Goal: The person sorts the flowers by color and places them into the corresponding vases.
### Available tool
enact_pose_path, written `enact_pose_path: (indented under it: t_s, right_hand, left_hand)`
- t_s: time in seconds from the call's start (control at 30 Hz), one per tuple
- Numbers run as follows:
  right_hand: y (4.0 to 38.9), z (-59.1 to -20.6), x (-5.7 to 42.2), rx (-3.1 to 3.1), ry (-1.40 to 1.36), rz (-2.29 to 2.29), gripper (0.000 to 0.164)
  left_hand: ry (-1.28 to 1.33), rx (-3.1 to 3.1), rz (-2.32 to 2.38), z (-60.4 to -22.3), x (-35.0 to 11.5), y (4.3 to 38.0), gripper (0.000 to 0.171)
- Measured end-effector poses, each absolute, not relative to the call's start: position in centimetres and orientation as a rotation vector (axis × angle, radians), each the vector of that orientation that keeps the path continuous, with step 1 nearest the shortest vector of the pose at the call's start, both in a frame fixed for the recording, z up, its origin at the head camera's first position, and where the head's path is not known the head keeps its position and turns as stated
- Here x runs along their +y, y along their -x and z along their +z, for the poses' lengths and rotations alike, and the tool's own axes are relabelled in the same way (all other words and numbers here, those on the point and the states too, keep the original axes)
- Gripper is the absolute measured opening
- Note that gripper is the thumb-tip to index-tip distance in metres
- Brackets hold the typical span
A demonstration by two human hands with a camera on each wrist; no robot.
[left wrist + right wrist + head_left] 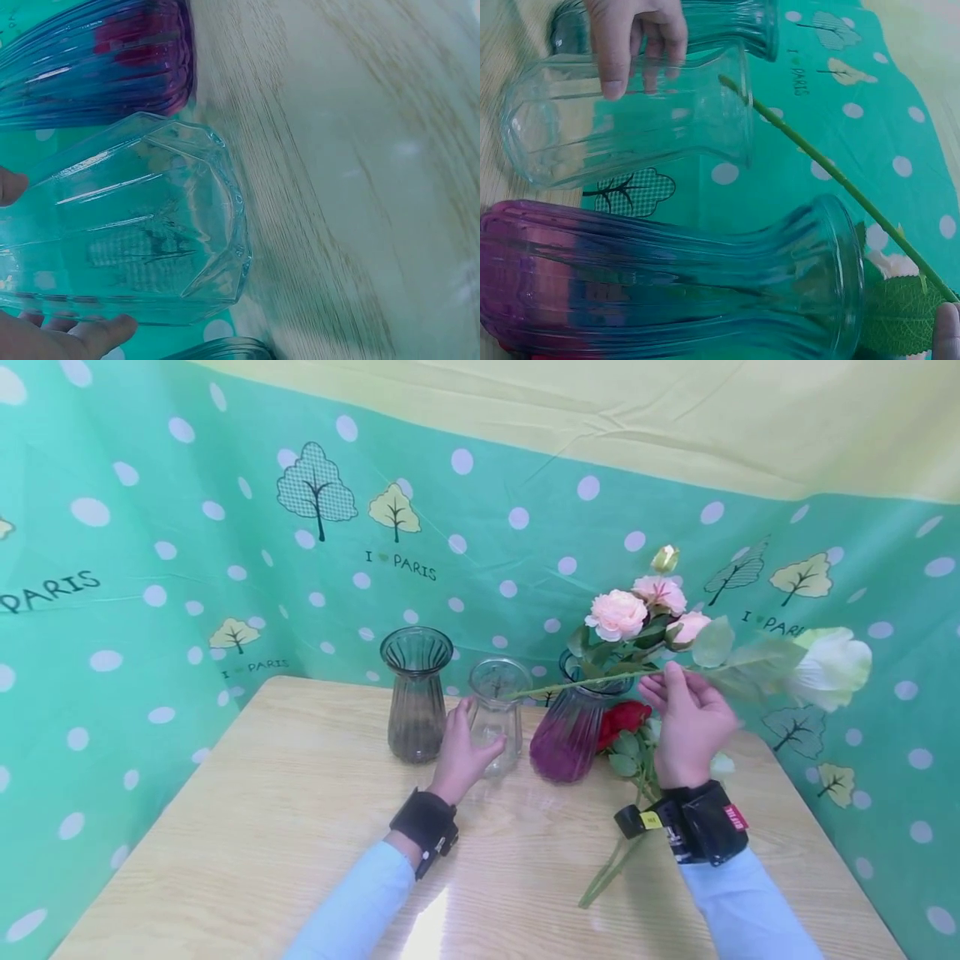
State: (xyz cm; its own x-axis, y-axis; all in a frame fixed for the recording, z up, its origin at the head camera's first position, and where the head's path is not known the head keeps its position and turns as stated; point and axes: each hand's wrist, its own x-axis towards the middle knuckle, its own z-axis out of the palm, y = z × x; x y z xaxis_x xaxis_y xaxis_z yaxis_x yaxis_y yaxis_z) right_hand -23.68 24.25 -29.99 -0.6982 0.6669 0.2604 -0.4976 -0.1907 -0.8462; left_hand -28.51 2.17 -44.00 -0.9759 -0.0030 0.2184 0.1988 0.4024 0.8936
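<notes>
My left hand (459, 756) grips the clear glass vase (512, 727), fingers along its left side and thumb across the front. The vase stands upright on the table. My right hand (693, 722) pinches the green stem (832, 169) of a white artificial flower (832, 668), held almost level. The bloom points right, and the stem's cut end overlaps the clear vase's mouth in the right wrist view. Just right of that vase stands a purple-blue vase (567, 739) with pink flowers (617, 615) in it; the held stem crosses before its rim.
A grey glass vase (417, 718) stands left of the clear one. On the table at the right lies a red flower (624, 723) with leaves and long stems (611, 872), partly behind my right wrist. A green patterned cloth (465, 527) hangs behind the table (262, 827).
</notes>
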Motion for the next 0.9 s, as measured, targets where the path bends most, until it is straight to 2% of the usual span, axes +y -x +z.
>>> enact_pose_path:
  t_s: [0.63, 0.9]
  right_hand:
    - [25.1, -30.8, 21.0, -1.532, 0.143, 1.936, 0.012]
    - [25.6, -31.0, 19.8, -1.683, 0.104, 1.878, 0.017]
  left_hand:
    - [0.189, -2.457, -1.600, -44.0, 2.1, 28.7, 0.085]
    - [0.190, -2.441, -1.631, -44.0, 2.1, 28.6, 0.084]
